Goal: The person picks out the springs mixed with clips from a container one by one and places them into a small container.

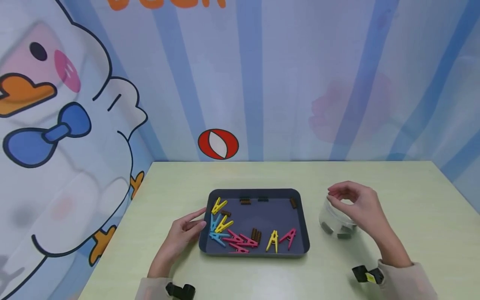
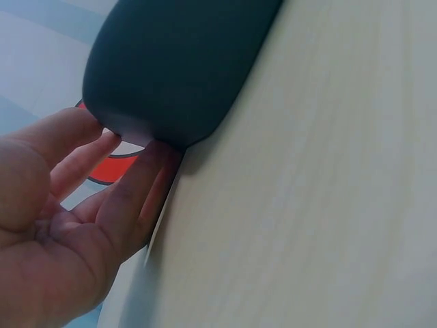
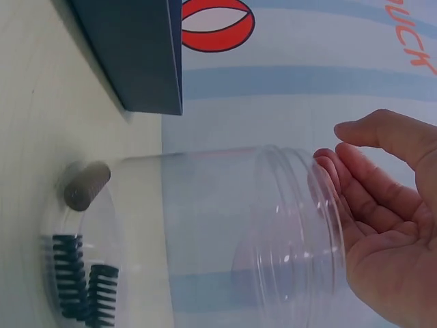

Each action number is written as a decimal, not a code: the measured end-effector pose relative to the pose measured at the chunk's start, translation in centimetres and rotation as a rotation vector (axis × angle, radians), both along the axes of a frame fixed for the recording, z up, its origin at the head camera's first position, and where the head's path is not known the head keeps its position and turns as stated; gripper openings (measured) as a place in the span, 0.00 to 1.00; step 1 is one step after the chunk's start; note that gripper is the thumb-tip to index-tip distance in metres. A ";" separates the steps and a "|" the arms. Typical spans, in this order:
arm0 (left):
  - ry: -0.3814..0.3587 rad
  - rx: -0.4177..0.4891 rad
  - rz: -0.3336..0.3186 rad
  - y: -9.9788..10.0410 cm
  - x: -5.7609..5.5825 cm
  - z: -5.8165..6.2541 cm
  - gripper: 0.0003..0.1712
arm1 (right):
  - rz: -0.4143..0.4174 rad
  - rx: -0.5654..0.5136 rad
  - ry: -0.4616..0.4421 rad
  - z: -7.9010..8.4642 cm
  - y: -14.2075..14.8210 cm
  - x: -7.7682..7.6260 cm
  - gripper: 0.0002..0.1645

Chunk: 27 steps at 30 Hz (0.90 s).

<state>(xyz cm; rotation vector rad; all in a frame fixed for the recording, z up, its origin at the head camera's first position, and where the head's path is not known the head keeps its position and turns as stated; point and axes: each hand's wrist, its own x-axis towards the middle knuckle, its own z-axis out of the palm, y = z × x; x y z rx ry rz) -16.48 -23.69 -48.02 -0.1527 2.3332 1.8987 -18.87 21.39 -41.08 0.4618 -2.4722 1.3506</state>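
My left hand holds the left edge of a dark grey tray, thumb and fingers at its side wall. Inside the tray lie yellow clips, blue clips and pink clips, along with several brown and dark springs. Above the mouth of a clear jar, my right hand hovers with thumb and fingers apart and nothing between them. On the jar's bottom are two dark springs and a dark cylindrical piece.
The pale table runs back to a striped blue curtain with a printed red ball. A curtain with a cartoon duck hangs at the left. Tray and jar stand a short way apart.
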 end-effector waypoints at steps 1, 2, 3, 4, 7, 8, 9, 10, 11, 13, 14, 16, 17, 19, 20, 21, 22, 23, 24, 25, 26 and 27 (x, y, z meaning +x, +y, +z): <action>0.000 -0.001 -0.001 0.0 0.0 0.0 0.27 | 0.005 -0.006 -0.003 0.1 -0.2 0.0 0.10; -0.001 0.000 0.000 0.0 0.0 -0.1 0.27 | 0.011 -0.011 -0.006 0.1 -0.3 0.0 0.10; -0.001 -0.001 0.001 0.1 0.0 -0.1 0.27 | 0.017 -0.015 -0.009 0.2 -0.5 0.0 0.10; 0.001 -0.001 0.002 0.1 0.0 -0.1 0.27 | 0.023 -0.020 -0.014 0.3 -0.7 0.0 0.10; 0.000 -0.003 0.003 0.1 0.0 -0.1 0.26 | 0.038 -0.016 -0.028 0.4 -1.4 0.0 0.12; -0.001 -0.003 0.003 0.1 0.0 -0.1 0.26 | 0.042 -0.013 -0.036 0.4 -1.6 0.1 0.12; 0.001 -0.002 0.002 0.1 0.0 0.0 0.26 | 0.047 -0.010 -0.041 0.4 -1.8 0.1 0.12; 0.001 -0.001 0.002 0.1 0.0 0.0 0.26 | 0.053 -0.009 -0.046 0.4 -2.0 0.1 0.12; 0.001 0.001 0.003 0.1 0.0 0.0 0.26 | 0.061 -0.009 -0.049 0.4 -2.2 0.1 0.12; 0.002 0.002 0.005 0.1 0.0 0.0 0.27 | 0.077 -0.020 -0.053 0.4 -2.6 0.2 0.12; 0.004 0.002 0.005 0.2 0.0 0.1 0.27 | 0.086 -0.030 -0.055 0.4 -2.7 0.1 0.12; 0.004 -0.003 0.006 0.2 0.0 0.1 0.27 | 0.100 -0.047 -0.061 0.4 -3.1 0.1 0.12; 0.003 -0.006 0.007 0.2 0.0 0.1 0.27 | 0.107 -0.053 -0.064 0.3 -3.2 0.0 0.13; 0.001 -0.013 0.010 0.2 0.0 0.1 0.27 | 0.123 -0.066 -0.076 0.2 -3.6 -0.1 0.12; 0.001 -0.015 0.011 0.2 0.0 0.1 0.27 | 0.134 -0.071 -0.080 0.1 -3.7 -0.1 0.12; 0.000 -0.017 0.012 0.2 0.0 0.2 0.27 | 0.144 -0.078 -0.086 0.1 -3.9 -0.2 0.12; -0.001 -0.019 0.013 0.2 0.0 0.2 0.26 | 0.157 -0.086 -0.089 0.0 -4.1 -0.2 0.12; -0.001 -0.020 0.014 0.2 0.0 0.2 0.26 | 0.172 -0.097 -0.096 0.0 -4.3 -0.2 0.12; -0.002 -0.020 0.015 0.3 0.0 0.2 0.26 | 0.187 -0.111 -0.104 -0.1 -4.5 -0.3 0.13; -0.003 -0.019 0.015 0.3 0.0 0.2 0.26 | 0.202 -0.122 -0.113 -0.2 -4.6 -0.3 0.13; -0.002 -0.019 0.014 0.3 0.1 0.2 0.26 | 0.218 -0.132 -0.123 -0.2 -4.8 -0.4 0.13; -0.003 -0.019 0.015 0.3 0.1 0.2 0.26 | 0.233 -0.144 -0.137 -0.3 -4.9 -0.4 0.14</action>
